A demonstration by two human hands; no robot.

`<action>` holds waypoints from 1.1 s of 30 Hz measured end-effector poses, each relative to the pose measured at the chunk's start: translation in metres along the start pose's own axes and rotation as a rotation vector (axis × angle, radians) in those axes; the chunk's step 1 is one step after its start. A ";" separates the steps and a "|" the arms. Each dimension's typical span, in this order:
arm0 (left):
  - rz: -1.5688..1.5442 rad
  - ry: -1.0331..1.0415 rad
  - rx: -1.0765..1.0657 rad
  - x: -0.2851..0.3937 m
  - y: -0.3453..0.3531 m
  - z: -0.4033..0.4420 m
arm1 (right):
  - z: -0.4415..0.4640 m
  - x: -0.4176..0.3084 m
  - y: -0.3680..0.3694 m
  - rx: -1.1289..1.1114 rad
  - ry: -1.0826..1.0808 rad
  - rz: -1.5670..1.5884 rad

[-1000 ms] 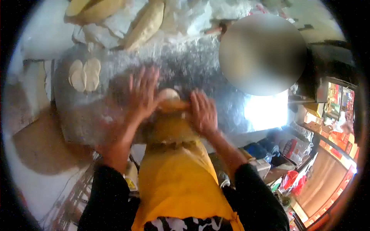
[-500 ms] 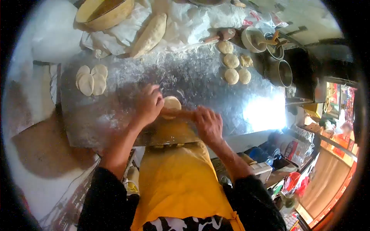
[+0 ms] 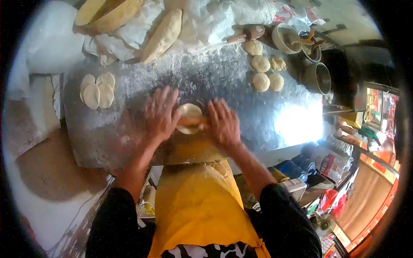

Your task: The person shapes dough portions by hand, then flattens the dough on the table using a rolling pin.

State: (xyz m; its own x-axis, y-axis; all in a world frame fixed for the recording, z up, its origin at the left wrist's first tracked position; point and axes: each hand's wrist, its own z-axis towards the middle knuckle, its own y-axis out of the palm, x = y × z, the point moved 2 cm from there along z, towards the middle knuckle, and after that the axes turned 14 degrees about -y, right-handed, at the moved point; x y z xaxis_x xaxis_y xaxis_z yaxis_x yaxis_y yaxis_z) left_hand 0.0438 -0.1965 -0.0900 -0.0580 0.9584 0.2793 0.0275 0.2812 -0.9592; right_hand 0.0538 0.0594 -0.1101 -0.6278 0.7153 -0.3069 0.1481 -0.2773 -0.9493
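A round, flattened piece of dough (image 3: 189,111) lies on the floured work surface between my hands. Across its near part runs a wooden rolling pin (image 3: 192,122). My left hand (image 3: 160,115) rests at the pin's left end, fingers stretched forward and palm down. At the right end, my right hand (image 3: 224,124) lies flat over the pin, its fingers also extended. Both palms hide the pin's ends. Several flat dough rounds (image 3: 99,90) overlap at the far left. To the right, several dough balls (image 3: 260,64) sit in a cluster beside a rougher dough lump (image 3: 278,63).
A long dough loaf (image 3: 164,35) lies at the back on white plastic sheeting (image 3: 206,26), near a large yellowish bowl (image 3: 109,17). Metal pots (image 3: 317,78) and a white bowl (image 3: 285,38) stand back right. The table's near edge meets my yellow apron (image 3: 198,202).
My right hand has opened from a curled grip, fingers now extended, and shifted slightly left. My left fingers have straightened forward. More of the dough round shows on the near side of the pin.
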 end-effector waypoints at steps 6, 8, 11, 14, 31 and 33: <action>-0.202 0.084 -0.149 -0.001 -0.008 0.018 | -0.021 0.002 -0.003 0.034 -0.115 0.051; -0.232 0.008 -0.141 -0.021 0.002 -0.014 | -0.053 -0.028 -0.026 -0.054 -0.055 0.077; -0.218 -0.052 0.009 -0.025 0.008 -0.011 | -0.032 -0.029 -0.018 -0.026 0.015 0.063; -0.113 -0.095 0.160 -0.018 0.026 0.053 | 0.028 0.010 -0.019 0.058 0.042 -0.046; -0.503 -0.323 -0.264 -0.008 0.040 -0.002 | -0.003 0.001 -0.006 0.060 -0.044 0.083; -0.497 -0.434 -0.465 0.002 0.027 -0.001 | -0.036 -0.017 -0.011 0.094 -0.085 0.132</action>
State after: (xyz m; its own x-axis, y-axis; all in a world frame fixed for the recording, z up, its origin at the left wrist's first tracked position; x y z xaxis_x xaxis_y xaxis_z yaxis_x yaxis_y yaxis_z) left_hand 0.0458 -0.1868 -0.1156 -0.5523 0.6390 0.5354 0.3036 0.7523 -0.5847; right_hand 0.0898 0.0733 -0.0968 -0.6708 0.6126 -0.4180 0.1644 -0.4268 -0.8893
